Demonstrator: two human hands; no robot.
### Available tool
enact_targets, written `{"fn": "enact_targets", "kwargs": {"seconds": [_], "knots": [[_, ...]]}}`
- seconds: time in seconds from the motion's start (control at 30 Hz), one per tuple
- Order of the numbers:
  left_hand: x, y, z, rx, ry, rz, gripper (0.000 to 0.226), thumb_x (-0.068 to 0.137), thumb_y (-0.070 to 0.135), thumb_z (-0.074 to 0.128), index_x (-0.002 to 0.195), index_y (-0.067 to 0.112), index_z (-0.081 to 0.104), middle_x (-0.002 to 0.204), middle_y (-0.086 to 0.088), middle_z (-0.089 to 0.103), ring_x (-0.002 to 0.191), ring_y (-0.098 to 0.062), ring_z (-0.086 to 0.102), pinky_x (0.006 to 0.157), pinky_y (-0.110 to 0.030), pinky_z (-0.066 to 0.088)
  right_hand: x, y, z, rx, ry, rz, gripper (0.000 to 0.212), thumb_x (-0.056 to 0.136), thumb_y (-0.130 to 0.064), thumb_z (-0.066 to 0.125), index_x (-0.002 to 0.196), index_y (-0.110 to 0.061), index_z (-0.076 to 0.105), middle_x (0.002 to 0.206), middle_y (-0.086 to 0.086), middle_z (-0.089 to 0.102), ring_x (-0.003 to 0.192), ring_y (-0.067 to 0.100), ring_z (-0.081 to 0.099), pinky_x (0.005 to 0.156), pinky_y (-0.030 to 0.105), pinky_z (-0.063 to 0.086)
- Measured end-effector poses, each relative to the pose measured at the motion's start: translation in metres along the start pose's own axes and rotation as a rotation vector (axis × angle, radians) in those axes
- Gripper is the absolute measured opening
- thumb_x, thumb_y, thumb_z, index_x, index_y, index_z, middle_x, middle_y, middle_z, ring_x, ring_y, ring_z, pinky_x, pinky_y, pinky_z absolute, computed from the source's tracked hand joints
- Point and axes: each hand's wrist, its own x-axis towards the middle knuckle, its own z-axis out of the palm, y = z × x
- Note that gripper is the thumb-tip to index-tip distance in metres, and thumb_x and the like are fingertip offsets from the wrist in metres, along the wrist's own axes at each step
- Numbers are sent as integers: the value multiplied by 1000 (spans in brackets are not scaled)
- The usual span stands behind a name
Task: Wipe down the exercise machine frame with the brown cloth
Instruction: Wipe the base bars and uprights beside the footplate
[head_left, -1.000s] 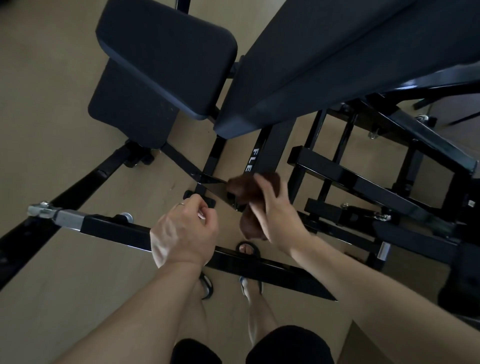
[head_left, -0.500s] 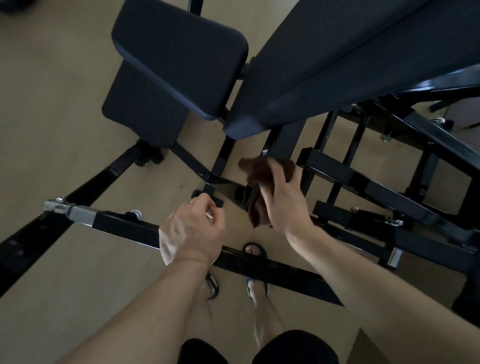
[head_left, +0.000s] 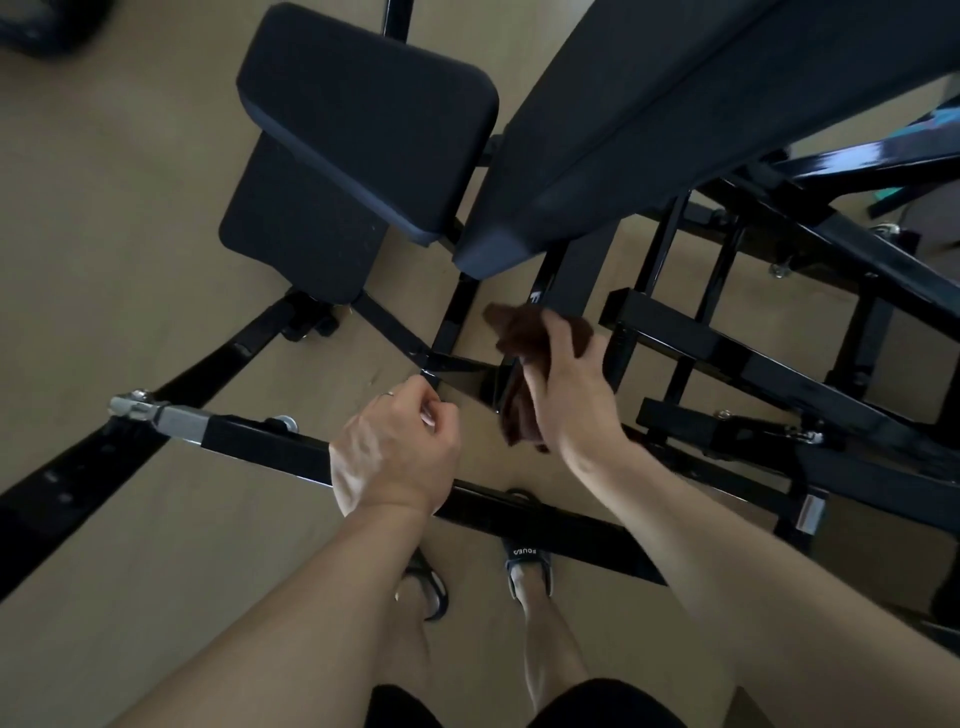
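The person's right hand (head_left: 563, 387) has slid the brown cloth (head_left: 524, 358) a little further up the frame than it was a second ago, toward twelve o'clock. The cloth was lower on the black steel tube (head_left: 576, 283) then, with the printed letters on that tube showing above it; now those letters are nearly covered. I take this to mean the wiping stroke is moving up the central tube toward the underside of the long back pad (head_left: 675, 114), with most of the frame not yet wiped.

The right hand's fingers (head_left: 558, 332) are curled over the cloth and press it against the metal. The left hand (head_left: 397, 449), at about nine o'clock from the right, has hardly moved. It hovers over the near crossbar (head_left: 260, 441) with its fingers loosely clenched, and I cannot tell whether they hold anything.

The cloth is dark reddish brown, soft and bunched. One rumpled end sticks out past the fingertips at eleven o'clock, and a longer fold hangs down below the palm. It lies near the middle of the scene, just below the smaller seat pad (head_left: 363, 119) and the back pad. The frame itself is glossy black square tubing standing on a tan floor (head_left: 104, 234).
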Motion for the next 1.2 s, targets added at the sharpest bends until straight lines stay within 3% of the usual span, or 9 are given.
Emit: {"fn": "enact_targets", "kwargs": {"seconds": [0.23, 0.4, 0.57, 0.67, 0.77, 0.9, 1.0, 1.1, 1.2], "knots": [[0, 0, 1, -12, 64, 8, 23, 93, 40, 48, 73, 30, 50, 59, 10, 50, 53, -11, 45, 50, -27, 23, -32, 0, -20, 44, -184, -49, 42, 107, -40, 48, 147, -42, 37, 127, 7, 50, 97, 24, 64, 84, 32, 49], [-4, -3, -2, -97, 139, 81, 26, 96, 40, 46, 74, 27, 50, 58, 8, 51, 51, -9, 47, 49, -26, 24, -63, -37, -28, 351, 200, -99, 44, 104, -34, 55, 147, -38, 43, 132, 2, 54, 114, 15, 60, 99, 35, 53], [-9, -13, -12, -440, 159, 165, 30, 105, 31, 38, 83, 18, 53, 70, 7, 57, 66, -16, 58, 63, -39, 47, -126, -71, -13, 655, 412, -173, 42, 102, -34, 56, 143, -36, 47, 128, -9, 60, 117, 8, 61, 101, 42, 55], [-13, -31, -24, -687, 332, 294, 27, 104, 20, 40, 82, 13, 51, 65, 14, 48, 61, -2, 50, 62, -24, 43, -173, -78, 21, 683, 404, -231, 47, 101, -25, 58, 146, -33, 45, 132, -7, 58, 120, 6, 58, 102, 30, 52], [-34, -66, -25, -735, 409, 351, 23, 106, 21, 40, 84, 16, 46, 67, 11, 46, 59, -5, 45, 58, -28, 39, -211, -72, 70, 593, 397, -268, 54, 98, -20, 62, 148, -32, 45, 136, -1, 54, 122, -4, 50, 101, 8, 38], [-74, -130, 8, -796, 222, 187, 31, 105, 35, 39, 84, 17, 52, 70, 7, 53, 67, -13, 51, 63, -31, 42, -236, -50, 137, 578, 242, -157, 55, 98, -26, 62, 147, -42, 43, 136, -8, 53, 122, -10, 46, 96, 1, 33], [-88, -166, 44, -1003, -242, -125, 48, 106, 55, 36, 107, 18, 66, 103, -2, 70, 91, -14, 65, 79, -27, 47, -230, -29, 178, 649, 122, -19, 52, 99, -30, 64, 143, -51, 44, 135, -12, 52, 116, -11, 49, 84, 0, 41], [-88, -190, 78, -988, -548, -141, 52, 100, 63, 42, 135, 26, 54, 122, 4, 65, 95, -4, 70, 82, -25, 52, -208, -7, 210, 715, 81, 41, 52, 98, -26, 66, 141, -47, 47, 136, -10, 54, 119, 1, 55, 98, 21, 49], [-76, -195, 108, -1054, -572, -188, 62, 90, 65, 58, 141, 35, 39, 126, 3, 60, 102, -18, 72, 82, -40, 63, -177, 18, 233, 890, -48, 38, 55, 95, -22, 69, 139, -50, 50, 129, -19, 60, 116, 2, 61, 100, 35, 55]]}}
